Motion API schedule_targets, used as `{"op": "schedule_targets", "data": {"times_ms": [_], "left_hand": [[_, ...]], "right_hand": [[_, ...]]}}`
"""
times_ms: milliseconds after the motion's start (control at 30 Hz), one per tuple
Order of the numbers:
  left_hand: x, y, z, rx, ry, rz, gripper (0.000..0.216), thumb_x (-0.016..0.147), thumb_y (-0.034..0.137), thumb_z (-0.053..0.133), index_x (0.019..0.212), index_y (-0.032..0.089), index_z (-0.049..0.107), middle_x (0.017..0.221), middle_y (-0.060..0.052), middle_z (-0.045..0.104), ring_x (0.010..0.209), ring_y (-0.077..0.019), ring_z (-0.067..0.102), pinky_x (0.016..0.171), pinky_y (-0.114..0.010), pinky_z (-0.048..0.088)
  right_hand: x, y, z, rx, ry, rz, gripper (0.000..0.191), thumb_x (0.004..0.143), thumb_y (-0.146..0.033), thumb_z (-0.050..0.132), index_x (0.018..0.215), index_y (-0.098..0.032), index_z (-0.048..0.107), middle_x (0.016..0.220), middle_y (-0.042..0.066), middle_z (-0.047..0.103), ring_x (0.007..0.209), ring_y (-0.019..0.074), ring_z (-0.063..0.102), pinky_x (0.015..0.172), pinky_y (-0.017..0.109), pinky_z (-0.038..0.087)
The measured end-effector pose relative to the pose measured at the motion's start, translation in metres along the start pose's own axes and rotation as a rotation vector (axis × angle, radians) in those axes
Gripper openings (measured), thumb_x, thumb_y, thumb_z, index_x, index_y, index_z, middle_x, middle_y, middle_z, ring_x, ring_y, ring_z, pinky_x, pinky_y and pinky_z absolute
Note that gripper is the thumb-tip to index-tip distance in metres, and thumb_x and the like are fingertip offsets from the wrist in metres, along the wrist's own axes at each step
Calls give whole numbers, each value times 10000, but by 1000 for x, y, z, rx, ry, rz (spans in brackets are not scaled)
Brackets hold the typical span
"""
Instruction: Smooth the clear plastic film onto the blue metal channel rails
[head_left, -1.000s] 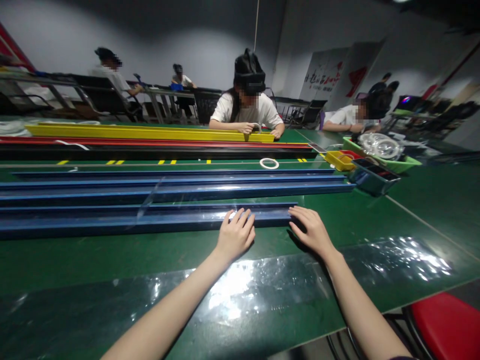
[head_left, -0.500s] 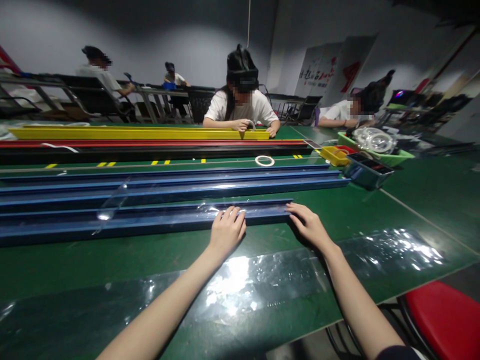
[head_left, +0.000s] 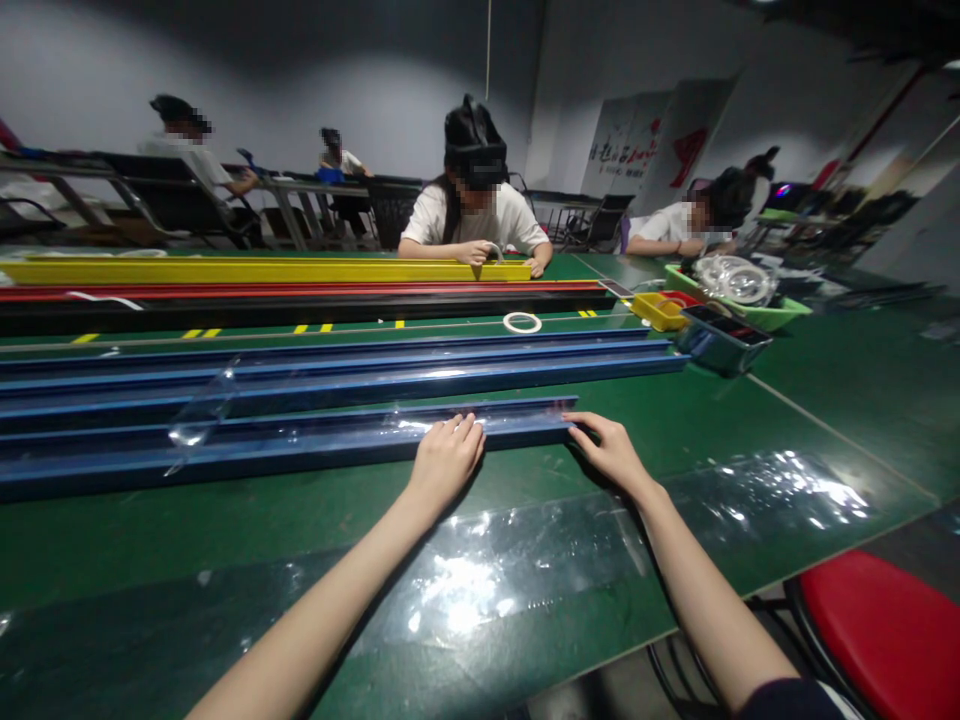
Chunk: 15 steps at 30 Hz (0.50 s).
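A long blue channel strip (head_left: 525, 433) lies across the green table, its right end in front of me. Clear plastic film (head_left: 409, 424) shows shiny inside its trough. My left hand (head_left: 448, 455) has its fingers together, bent over the near wall of the channel and the film. At the channel's right end, my right hand (head_left: 606, 450) brings index finger and thumb close together on the end edge. Whether film is also between those fingertips is too small to tell. A loose clear wrapper (head_left: 196, 425) lies across the strips further left.
More blue channels (head_left: 450, 374) lie behind, then black, red and yellow strips (head_left: 300, 270). A tape ring (head_left: 522, 323), a metal box (head_left: 724, 340) and a green basket (head_left: 780, 315) stand beyond. Clear sheeting (head_left: 525, 560) covers the near table; a red stool (head_left: 877, 620) is right. A co-worker (head_left: 480, 215) sits opposite.
The fingers of my right hand have drawn closer together at the channel's end. My left hand stays on the channel. The whole view has shifted slightly.
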<state>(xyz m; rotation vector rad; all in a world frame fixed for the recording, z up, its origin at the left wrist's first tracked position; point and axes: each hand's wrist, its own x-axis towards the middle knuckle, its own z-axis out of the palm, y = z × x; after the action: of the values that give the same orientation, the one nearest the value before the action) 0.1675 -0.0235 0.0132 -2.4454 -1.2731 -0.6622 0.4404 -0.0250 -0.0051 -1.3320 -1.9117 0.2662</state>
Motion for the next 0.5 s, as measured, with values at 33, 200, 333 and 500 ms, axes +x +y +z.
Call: {"op": "schedule_targets", "data": {"times_ms": [33,200,333,500], "left_hand": [[1,0,-1,6,-13,1,288,909,240,360,951,148,629,1043,-120,659,939,-225,613,756,-356,461],[3,0,-7,50,-91,4,304,921,258,326,930,160,613,977,-90,675,860,-203,617,729,-333,448],[5,1,-11,60,-129,-1,285,922,249,326,928,163,598,997,-80,670,890,-200,613,734,-320,441],[6,3,-13,82,-151,-7,280,923,227,315,901,159,585,947,-84,673,865,-197,618,707,-315,434]], "right_hand": [[0,0,0,1,5,9,242,830,-305,481,996,-212,630,1010,61,671,952,199,615,870,371,470],[1,0,-2,-8,20,52,222,804,-332,513,944,-208,633,960,56,676,901,203,623,825,360,480],[1,-1,-2,-5,12,76,219,798,-329,518,939,-206,631,953,53,677,900,197,621,824,351,475],[1,-1,-1,4,8,76,211,801,-326,515,939,-211,624,957,51,672,909,202,616,834,359,467]]}}
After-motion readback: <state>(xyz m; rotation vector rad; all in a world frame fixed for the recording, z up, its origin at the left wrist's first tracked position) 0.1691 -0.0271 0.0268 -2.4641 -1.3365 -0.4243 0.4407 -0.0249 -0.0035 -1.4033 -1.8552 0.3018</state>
